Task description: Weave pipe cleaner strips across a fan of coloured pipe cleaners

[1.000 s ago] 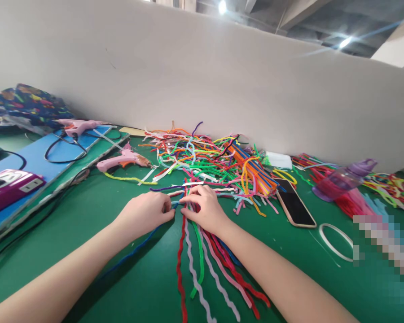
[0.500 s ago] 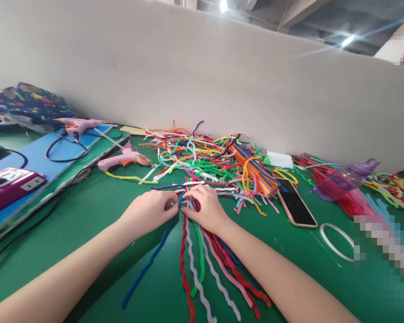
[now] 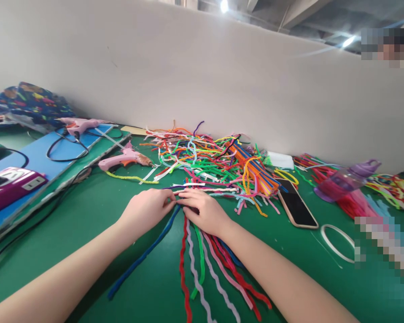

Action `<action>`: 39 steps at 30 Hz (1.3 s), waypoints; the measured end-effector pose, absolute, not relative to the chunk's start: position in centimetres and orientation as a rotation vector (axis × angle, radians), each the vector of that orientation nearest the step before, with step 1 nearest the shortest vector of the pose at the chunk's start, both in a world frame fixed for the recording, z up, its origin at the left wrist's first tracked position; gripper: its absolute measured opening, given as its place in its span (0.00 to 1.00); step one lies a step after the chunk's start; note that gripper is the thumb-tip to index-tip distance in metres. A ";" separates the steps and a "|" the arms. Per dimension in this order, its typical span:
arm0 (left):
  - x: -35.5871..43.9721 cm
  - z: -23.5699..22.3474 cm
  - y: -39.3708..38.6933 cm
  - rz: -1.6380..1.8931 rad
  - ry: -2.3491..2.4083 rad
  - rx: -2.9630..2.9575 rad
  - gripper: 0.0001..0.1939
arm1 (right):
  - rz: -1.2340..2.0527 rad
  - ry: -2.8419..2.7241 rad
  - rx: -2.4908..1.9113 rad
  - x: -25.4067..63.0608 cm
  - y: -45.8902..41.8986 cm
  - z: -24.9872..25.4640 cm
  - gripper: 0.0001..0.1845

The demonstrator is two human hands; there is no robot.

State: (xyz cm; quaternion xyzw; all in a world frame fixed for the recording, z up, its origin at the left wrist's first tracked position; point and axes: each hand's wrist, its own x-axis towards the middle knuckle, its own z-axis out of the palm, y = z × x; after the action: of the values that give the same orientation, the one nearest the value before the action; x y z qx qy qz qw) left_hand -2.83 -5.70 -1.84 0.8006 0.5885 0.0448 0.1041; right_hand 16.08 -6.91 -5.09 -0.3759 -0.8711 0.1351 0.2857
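Observation:
My left hand is closed in a pinch where the pipe cleaners cross; which strand its fingertips hold is partly hidden. A dark blue pipe cleaner slants from those fingertips down toward the lower left. My right hand rests closed over the crossing, its fingertips meeting the left ones and pressing on the bunch. Below it fan out a wavy red pipe cleaner, lilac ones, a green one and several pink and red ones. Purple and white strands run crosswise above my fingers.
Behind my hands lies a heap of mixed pipe cleaners. Glue guns, a blue board and a purple power strip are at left. Right are a phone, a white ring and a purple bottle.
The dark blue pipe cleaner's free end has swung into fuller view at lower left. My left fingertips have moved right, up against my right ones. A blurred person has appeared at top right.

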 end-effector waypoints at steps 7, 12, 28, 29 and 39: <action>-3.2 -1.6 -5.4 0.096 1.844 2.396 0.15 | 0.381 -2.292 -1.105 16.0 -7.3 -4.7 0.15; -3.8 -1.4 -4.9 0.064 1.968 2.406 0.15 | 0.424 -2.250 -1.161 16.0 -7.4 -4.5 0.14; -1.2 -4.0 -6.6 0.631 1.149 2.797 0.24 | 0.200 -2.015 -1.242 17.6 -6.3 -3.1 0.16; -1.0 -4.3 -6.6 0.584 1.124 2.794 0.25 | 0.150 -2.038 -1.295 17.9 -6.2 -3.1 0.15; -0.9 -5.1 -6.0 0.569 1.292 2.764 0.29 | -0.059 -2.220 -1.608 18.9 -5.8 -2.8 0.13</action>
State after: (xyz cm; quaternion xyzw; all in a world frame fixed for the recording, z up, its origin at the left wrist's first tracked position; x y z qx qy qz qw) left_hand -0.94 -6.00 -5.05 0.8904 0.4162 0.1832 0.0192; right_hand 18.91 -5.81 -2.85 -0.5748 -0.7935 -0.0212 0.1985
